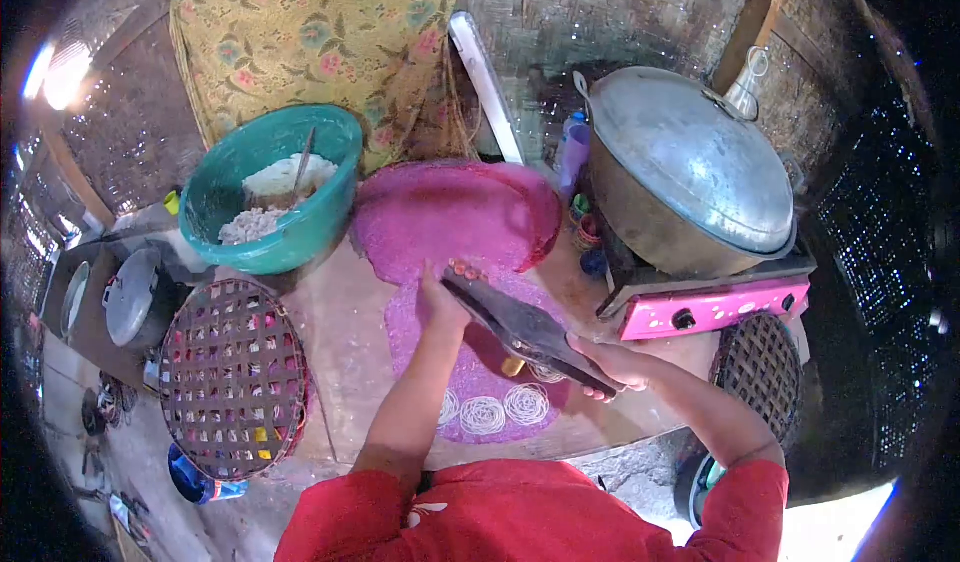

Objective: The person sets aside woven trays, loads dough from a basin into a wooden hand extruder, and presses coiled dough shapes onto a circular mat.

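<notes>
A long dark wooden hand press (525, 327) slants across the middle of the head view, above a purple mesh mat (410, 337). My left hand (447, 297) is closed round its upper left end, fingertips showing over the top. Around its lower right end my right hand (612, 362) is wrapped. A small yellowish piece (512, 366) shows just under the press; I cannot tell if it is part of it. White coils of thin strands (483, 415) lie on the mat's near edge, one partly hidden below the press.
Behind the mat lies a pink round mat (460, 217). A green basin (320, 212) with white dough and a stick stands at back left. At right, a large lidded pot (690, 172) sits on a pink stove (715, 309). Woven trays (235, 377) flank the table.
</notes>
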`<state>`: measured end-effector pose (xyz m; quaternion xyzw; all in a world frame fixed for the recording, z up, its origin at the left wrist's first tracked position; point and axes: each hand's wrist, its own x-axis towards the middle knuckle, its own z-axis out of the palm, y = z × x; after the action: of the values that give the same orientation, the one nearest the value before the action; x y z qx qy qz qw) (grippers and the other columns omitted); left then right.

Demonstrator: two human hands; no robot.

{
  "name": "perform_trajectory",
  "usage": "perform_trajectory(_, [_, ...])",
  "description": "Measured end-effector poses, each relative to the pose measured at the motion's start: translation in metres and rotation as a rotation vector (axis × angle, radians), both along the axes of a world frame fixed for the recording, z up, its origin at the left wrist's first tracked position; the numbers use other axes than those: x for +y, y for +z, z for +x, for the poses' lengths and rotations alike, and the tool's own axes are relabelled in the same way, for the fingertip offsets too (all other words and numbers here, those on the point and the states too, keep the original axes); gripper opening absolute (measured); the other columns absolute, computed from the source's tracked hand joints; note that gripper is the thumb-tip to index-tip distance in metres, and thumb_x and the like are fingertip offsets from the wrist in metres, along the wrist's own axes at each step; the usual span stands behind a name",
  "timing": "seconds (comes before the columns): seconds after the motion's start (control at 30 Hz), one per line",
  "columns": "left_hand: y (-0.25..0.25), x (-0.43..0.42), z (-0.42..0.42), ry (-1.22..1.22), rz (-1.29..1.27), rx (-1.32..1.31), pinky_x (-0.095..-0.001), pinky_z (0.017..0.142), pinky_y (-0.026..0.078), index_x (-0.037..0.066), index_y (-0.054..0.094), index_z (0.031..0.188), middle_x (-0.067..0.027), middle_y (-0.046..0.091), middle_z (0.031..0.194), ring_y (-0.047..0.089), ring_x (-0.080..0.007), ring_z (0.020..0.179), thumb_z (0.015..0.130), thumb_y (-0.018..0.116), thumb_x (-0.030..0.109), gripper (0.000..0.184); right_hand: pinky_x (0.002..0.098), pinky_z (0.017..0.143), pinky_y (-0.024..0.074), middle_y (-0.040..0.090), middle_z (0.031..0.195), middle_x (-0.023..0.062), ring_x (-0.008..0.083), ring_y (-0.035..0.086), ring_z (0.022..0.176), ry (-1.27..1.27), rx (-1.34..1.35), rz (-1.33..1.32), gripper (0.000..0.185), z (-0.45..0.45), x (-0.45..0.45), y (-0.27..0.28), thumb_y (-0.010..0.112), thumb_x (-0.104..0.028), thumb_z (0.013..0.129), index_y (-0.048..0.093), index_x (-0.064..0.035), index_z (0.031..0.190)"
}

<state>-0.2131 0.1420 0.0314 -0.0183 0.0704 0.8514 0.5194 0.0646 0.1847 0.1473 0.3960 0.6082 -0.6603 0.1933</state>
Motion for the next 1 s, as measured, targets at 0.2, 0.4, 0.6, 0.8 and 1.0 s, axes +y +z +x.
perform_trajectory(0.2, [0.019, -0.007, -0.017, 0.13, -0.108, 0.027, -0.0351, 0.06, 0.038, 0.016, 0.044, 0.068, 0.0009, 0.039, 0.058, 0.042, -0.0174, 0.056, 0.09, 0.033, 0.052, 0.044, 0.0249, 0.042, 0.0379, 0.048, 0.057, 0.0004, 0.0103, 0.047, 0.046, 0.12, -0.012, 0.191, 0.064, -0.019, 0.0, -0.011, 0.025, -0.062, 0.093, 0.058, -0.008, 0.089])
perform_trajectory(0.4, [0.045, -0.026, -0.003, 0.104, -0.144, -0.03, -0.0349, 0.058, 0.037, 0.016, 0.043, 0.067, 0.001, 0.039, 0.057, 0.04, -0.0162, 0.052, 0.089, 0.029, 0.055, 0.047, 0.0264, 0.039, 0.0356, 0.048, 0.054, 0.0006, 0.0109, 0.046, 0.044, 0.105, 0.0, 0.218, 0.063, -0.012, -0.017, 0.034, 0.026, -0.062, 0.093, 0.055, -0.0075, 0.078])
perform_trajectory(0.6, [0.042, -0.011, -0.014, 0.081, -0.02, -0.104, -0.0354, 0.057, 0.037, 0.016, 0.042, 0.065, 0.0014, 0.036, 0.053, 0.039, -0.0169, 0.05, 0.088, 0.028, 0.058, 0.05, 0.0269, 0.038, 0.0334, 0.045, 0.05, 0.0011, 0.0113, 0.044, 0.041, 0.111, 0.052, 0.356, 0.064, -0.014, -0.005, 0.022, 0.028, -0.062, 0.092, 0.055, -0.0071, 0.075])
perform_trajectory(0.8, [0.057, -0.035, -0.013, 0.117, -0.172, -0.005, -0.0361, 0.055, 0.036, 0.016, 0.041, 0.065, 0.0013, 0.035, 0.052, 0.037, -0.0172, 0.048, 0.088, 0.026, 0.057, 0.05, 0.0253, 0.036, 0.0339, 0.045, 0.051, 0.0006, 0.0093, 0.041, 0.039, 0.078, 0.043, 0.288, 0.062, -0.011, -0.021, 0.008, 0.032, -0.064, 0.091, 0.054, -0.0071, 0.077])
perform_trajectory(1.0, [0.044, -0.021, 0.016, 0.078, -0.114, -0.056, -0.0337, 0.054, 0.035, 0.017, 0.042, 0.065, 0.0028, 0.038, 0.054, 0.038, -0.015, 0.048, 0.088, 0.034, 0.049, 0.04, 0.0271, 0.036, 0.0321, 0.044, 0.05, -0.0001, 0.0107, 0.041, 0.038, 0.033, -0.009, 0.326, 0.063, 0.009, -0.018, 0.018, 0.034, -0.064, 0.09, 0.058, -0.0065, 0.084])
